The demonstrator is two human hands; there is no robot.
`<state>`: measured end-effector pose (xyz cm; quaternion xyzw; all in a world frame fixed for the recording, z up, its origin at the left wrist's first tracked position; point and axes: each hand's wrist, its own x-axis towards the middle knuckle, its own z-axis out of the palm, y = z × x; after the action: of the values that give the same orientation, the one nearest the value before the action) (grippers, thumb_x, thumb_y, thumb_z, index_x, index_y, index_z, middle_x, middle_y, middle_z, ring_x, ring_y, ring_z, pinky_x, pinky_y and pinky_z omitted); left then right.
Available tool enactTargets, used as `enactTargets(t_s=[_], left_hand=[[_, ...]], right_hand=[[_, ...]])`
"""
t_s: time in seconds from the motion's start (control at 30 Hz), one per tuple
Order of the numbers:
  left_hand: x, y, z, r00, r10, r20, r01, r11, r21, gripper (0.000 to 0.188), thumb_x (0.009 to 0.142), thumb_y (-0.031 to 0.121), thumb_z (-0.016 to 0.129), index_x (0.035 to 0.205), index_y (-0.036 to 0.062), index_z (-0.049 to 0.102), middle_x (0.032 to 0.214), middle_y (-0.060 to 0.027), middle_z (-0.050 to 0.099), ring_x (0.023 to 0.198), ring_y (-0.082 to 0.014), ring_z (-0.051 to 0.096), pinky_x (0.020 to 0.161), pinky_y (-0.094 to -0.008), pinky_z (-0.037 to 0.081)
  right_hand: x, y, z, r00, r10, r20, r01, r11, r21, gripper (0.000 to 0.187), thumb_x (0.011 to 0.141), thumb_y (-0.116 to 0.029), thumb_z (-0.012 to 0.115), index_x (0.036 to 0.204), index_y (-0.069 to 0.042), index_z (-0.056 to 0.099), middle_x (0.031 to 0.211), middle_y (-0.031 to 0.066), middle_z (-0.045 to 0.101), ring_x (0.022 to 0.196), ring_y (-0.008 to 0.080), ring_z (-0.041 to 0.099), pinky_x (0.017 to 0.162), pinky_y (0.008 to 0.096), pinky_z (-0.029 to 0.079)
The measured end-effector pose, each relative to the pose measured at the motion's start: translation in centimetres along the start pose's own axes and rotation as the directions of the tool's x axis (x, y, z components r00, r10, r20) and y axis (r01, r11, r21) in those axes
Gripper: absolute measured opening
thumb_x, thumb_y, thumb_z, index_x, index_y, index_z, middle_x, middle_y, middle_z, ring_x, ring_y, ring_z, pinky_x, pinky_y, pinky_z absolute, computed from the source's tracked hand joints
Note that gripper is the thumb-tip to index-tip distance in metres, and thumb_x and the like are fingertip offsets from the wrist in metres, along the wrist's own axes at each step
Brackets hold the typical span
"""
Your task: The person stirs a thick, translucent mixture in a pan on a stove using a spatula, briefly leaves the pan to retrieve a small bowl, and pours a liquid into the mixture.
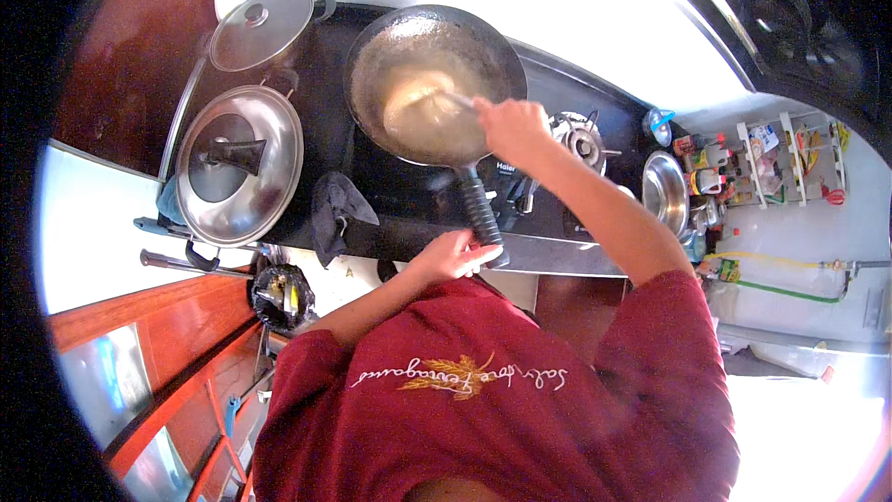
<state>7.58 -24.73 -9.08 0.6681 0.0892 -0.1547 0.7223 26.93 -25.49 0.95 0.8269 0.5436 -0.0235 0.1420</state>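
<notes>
A dark wok sits on the black stove, its ribbed black handle pointing toward me. At the near end of that handle is my left hand, its fingers closed around it. My right hand, over the wok's right rim, grips a long-handled cooking utensil. The utensil's head dips into pale yellowish food with cloudy liquid around it, so its shape is hidden. Steam or glare blurs the wok's inside.
Left of the wok are a lidded steel pan and a glass-lidded pot. A dark cloth hangs at the counter edge above a lined bin. Rightward are a gas burner, a steel bowl and several bottles.
</notes>
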Motion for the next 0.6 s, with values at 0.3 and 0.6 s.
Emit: enactTargets(t_s=[0.3,0.6], left_hand=[[-0.5,2.5,0.7,0.700,0.715,-0.013,-0.480,0.483,0.733,0.027,0.066,0.023,0.065,0.078,0.0052,0.050,0.091,-0.0106,0.052,0.087,-0.0290,0.051,0.072,-0.0375,0.043],[0.1,1.0,1.4,0.766,0.596,0.242,-0.496,0.309,0.811,0.035,0.066,0.024,0.065,0.097,0.0109,0.053,0.101,-0.0027,0.051,0.107,-0.0202,0.044,0.090,-0.0384,0.032]], right_hand=[[-6.4,-3.0,-4.5,0.954,-0.064,0.292,0.081,0.996,-0.048,0.019,0.079,-0.013,0.050,0.093,-0.002,0.056,0.084,0.0156,0.065,0.076,0.0289,0.065,0.062,0.0392,0.052],[-2.8,-0.1,-1.3,0.981,0.129,0.145,-0.123,0.991,-0.052,0.018,0.080,-0.013,0.049,0.095,-0.003,0.052,0.079,0.0147,0.065,0.073,0.0289,0.066,0.061,0.0403,0.052]])
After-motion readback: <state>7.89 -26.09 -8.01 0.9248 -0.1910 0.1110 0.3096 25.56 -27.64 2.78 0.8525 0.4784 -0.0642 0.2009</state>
